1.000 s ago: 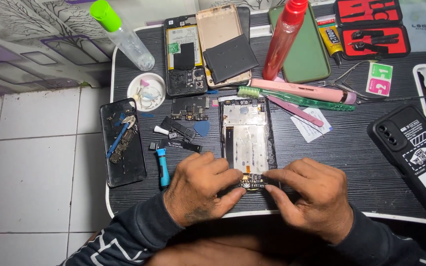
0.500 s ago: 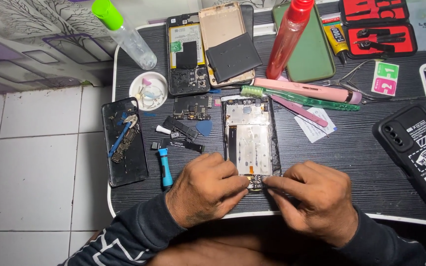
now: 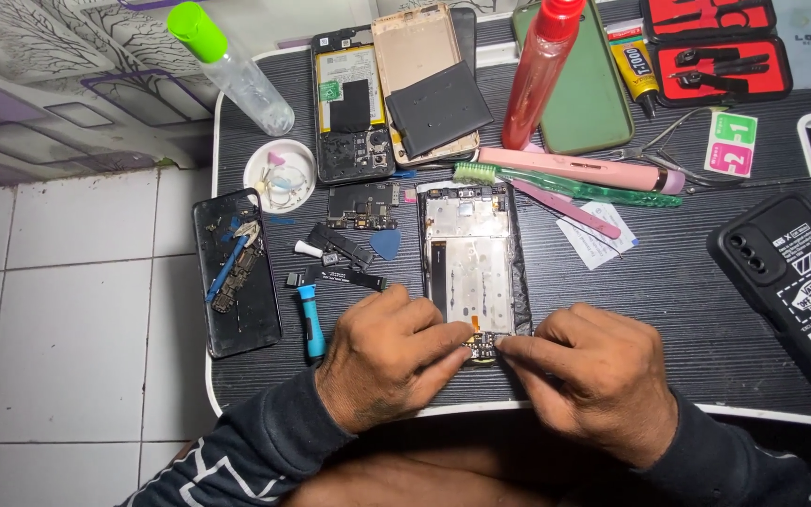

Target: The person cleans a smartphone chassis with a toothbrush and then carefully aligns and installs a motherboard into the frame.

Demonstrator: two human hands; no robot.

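Lower centre of frame: left hand point(image 3: 387, 361) and right hand point(image 3: 593, 380), fingers pinched together on a small board point(image 3: 482, 345) at the bottom end of the open phone frame point(image 3: 473, 258), which lies flat mid-table. An orange flex appears to join the board to the frame.

Risk: pulling or twisting could tear the flex; a slip could flick the part off the near table point(image 3: 687, 282) edge.

Left of the hands: blue tool point(image 3: 312, 319), loose boards. Farther: dish point(image 3: 279, 176), red bottle point(image 3: 539, 75).
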